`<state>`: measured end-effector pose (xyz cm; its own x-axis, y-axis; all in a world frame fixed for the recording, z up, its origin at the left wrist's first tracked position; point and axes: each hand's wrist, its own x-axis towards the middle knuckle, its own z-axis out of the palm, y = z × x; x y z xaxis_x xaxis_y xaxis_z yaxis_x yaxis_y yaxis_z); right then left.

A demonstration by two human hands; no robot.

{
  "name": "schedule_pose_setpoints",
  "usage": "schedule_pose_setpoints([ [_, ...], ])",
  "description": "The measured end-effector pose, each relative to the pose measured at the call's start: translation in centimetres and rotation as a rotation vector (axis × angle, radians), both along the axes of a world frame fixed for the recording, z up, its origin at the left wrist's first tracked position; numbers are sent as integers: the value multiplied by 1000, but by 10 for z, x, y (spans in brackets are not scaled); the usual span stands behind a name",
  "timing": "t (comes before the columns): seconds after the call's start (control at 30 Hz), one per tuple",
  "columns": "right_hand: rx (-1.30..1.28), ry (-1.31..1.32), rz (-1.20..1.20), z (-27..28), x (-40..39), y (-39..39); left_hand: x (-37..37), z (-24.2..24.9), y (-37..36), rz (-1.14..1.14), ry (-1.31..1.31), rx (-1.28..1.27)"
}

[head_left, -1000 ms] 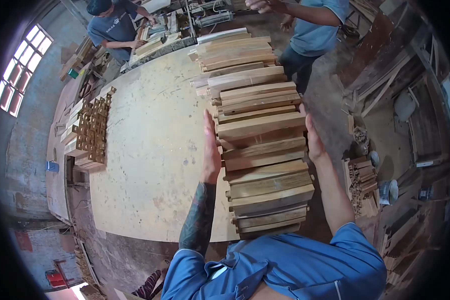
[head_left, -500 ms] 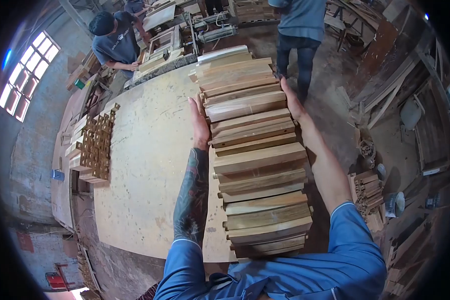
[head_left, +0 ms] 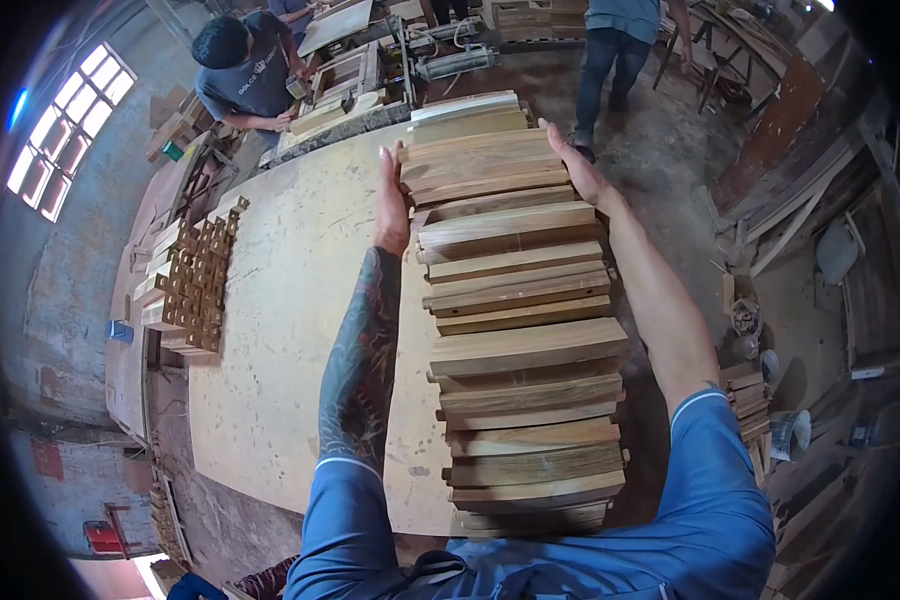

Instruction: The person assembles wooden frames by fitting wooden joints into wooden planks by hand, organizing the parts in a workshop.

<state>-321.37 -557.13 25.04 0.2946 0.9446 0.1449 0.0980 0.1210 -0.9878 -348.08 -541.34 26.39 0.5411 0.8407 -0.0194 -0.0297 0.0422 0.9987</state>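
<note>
L hand (head_left: 394, 208) & R hand (head_left: 582, 174) flank wood row (head_left: 526, 348) nr far end, fingers straight (palms in). Block stack (head_left: 194, 285) L of row.

Blue shirt (head_left: 610, 568) here, the cloth creasing into soft folds! Out from its left side comes the short left sleeve (head_left: 342, 515), edged in thin white trim (head_left: 350, 461); over on the shirt's right, the right sleeve (head_left: 715, 455) matches it. And beyond the shirt's left cuff, a dense, swirling tattoo (head_left: 358, 345) covers the forearm!
</note>
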Motion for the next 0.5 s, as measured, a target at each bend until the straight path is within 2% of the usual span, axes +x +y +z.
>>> schedule_pose_setpoints([
  [0.1, 77, 113, 24, -6, 1, 4, 4, -1, -9, -10, -93, -92],
  [0.13, 78, 121, 24, -7, 1, 4, 8, -9, -4, 10, -119, -32],
  [0.23, 99, 172, -9, -3, 4, -1, -2, 8, -15, 12, 40, -92],
  [0.27, 33, 118, -141, 0, 6, -8, -2, 3, -13, 20, 40, -92],
  [0.3, -34, 64, -270, -3, 9, -14, -2, -10, -11, 65, -100, -34],
  [0.33, 25, 10, -389, -11, 11, -17, -4, -22, -8, 111, -241, 29],
  [0.37, 70, 4, -450, -37, 32, -19, -10, -29, -11, 128, -242, 31],
  [0.43, 77, 658, -326, -49, 12, -24, -17, -45, -21, -91, -361, -186],
  [0.47, 73, 652, -314, -59, 9, -21, -3, -80, -12, -93, -353, -43],
  [0.5, 78, 685, -139, -68, 6, -16, -2, -60, -29, -120, -421, -296],
])
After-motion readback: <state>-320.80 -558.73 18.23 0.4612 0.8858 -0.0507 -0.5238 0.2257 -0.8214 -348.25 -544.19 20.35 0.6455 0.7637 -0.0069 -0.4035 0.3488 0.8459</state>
